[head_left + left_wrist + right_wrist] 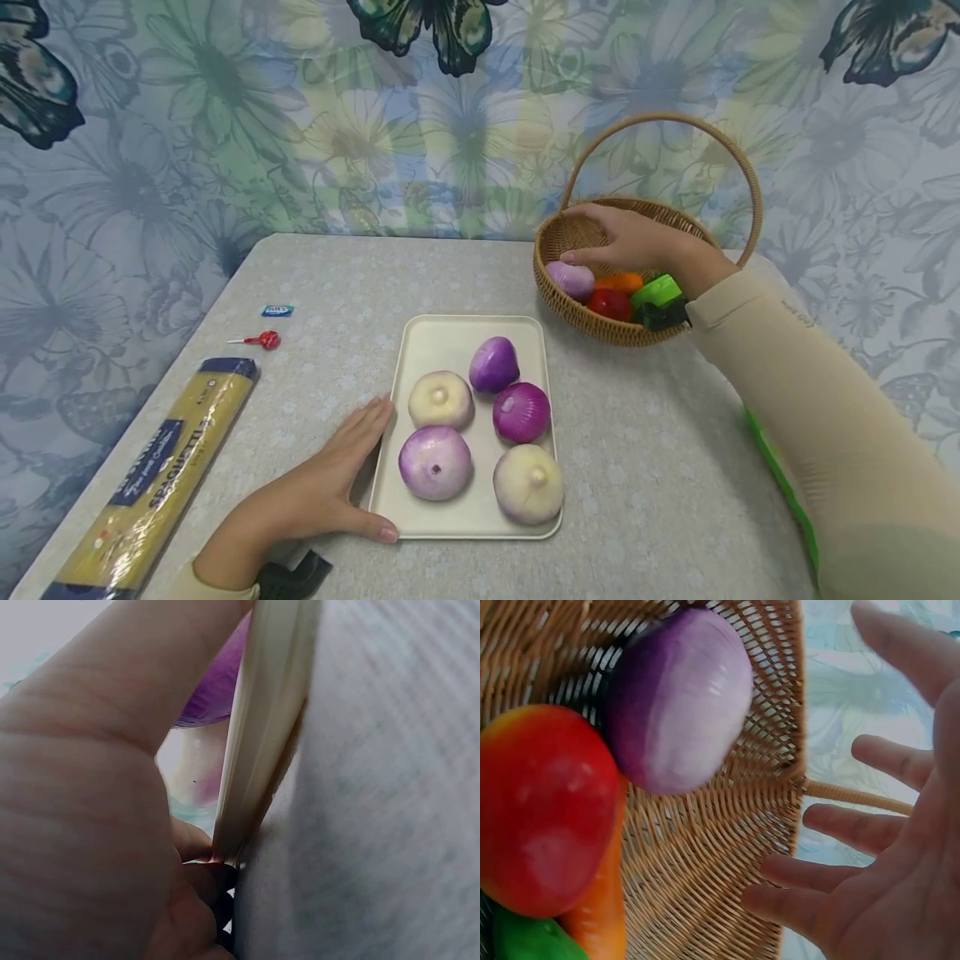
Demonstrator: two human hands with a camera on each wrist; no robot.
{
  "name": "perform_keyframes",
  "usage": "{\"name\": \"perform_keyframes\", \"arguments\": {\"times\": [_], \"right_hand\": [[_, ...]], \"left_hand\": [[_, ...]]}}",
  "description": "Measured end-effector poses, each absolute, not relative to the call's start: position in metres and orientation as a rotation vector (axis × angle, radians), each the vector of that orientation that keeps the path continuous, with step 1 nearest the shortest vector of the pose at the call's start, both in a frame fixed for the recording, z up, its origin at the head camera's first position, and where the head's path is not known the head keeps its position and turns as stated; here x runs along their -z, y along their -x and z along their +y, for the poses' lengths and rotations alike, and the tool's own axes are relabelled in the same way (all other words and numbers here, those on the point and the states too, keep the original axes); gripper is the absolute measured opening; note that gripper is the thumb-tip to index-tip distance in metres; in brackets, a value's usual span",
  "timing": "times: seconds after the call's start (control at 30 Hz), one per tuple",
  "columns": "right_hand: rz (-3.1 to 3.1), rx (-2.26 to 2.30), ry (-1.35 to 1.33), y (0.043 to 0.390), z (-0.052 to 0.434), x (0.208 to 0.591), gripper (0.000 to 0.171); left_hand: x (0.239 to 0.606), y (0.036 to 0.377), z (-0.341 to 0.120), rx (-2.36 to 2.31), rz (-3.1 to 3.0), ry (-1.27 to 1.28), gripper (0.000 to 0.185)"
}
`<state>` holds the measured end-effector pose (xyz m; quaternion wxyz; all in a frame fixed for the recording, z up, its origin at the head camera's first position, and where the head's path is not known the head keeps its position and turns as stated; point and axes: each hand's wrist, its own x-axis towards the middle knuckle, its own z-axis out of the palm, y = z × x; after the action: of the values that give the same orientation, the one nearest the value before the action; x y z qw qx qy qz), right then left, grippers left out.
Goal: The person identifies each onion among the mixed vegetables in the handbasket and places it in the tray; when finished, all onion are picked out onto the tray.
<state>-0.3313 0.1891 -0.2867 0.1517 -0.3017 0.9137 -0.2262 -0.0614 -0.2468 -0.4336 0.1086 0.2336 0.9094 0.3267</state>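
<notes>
A cream tray [435, 342] lies on the table with several purple and white onions [436, 461] on it. My left hand [330, 483] rests flat against the tray's left edge [262, 727], fingers straight, thumb along the front rim. A wicker basket [577, 321] with a hoop handle stands at the back right. It holds a purple onion [570, 279] [679, 697], a red fruit [544, 806], an orange piece [600, 922] and a green item [656, 292]. My right hand [630, 237] hovers open inside the basket, just above the onion, fingers [855, 829] spread and holding nothing.
A long yellow spaghetti packet [153, 483] lies at the table's left edge. Behind it are a red lollipop [266, 339] and a small blue packet [277, 311]. A green object [780, 483] shows under my right sleeve. A floral wall stands behind the table.
</notes>
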Motion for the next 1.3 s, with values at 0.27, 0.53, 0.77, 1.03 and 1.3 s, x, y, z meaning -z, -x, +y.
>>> {"name": "perform_keyframes", "arguments": {"times": [0.27, 0.53, 0.77, 1.03, 1.3], "right_hand": [[2.45, 0.597, 0.852, 0.333, 0.19, 0.302, 0.078], [2.342, 0.663, 0.917, 0.336, 0.186, 0.315, 0.063], [2.403, 0.655, 0.92, 0.336, 0.186, 0.316, 0.061], [2.424, 0.713, 0.884, 0.337, 0.191, 0.318, 0.059], [2.382, 0.748, 0.933, 0.337, 0.189, 0.326, 0.069]], "left_hand": [[0.434, 0.062, -0.247, -0.954, 2.675, -0.689, 0.148], [0.434, 0.062, -0.246, -0.955, 2.667, -0.699, 0.148], [0.432, 0.061, -0.247, -0.953, 2.676, -0.714, 0.148], [0.433, 0.061, -0.247, -0.956, 2.672, -0.701, 0.148], [0.433, 0.061, -0.247, -0.964, 2.67, -0.682, 0.148]]}}
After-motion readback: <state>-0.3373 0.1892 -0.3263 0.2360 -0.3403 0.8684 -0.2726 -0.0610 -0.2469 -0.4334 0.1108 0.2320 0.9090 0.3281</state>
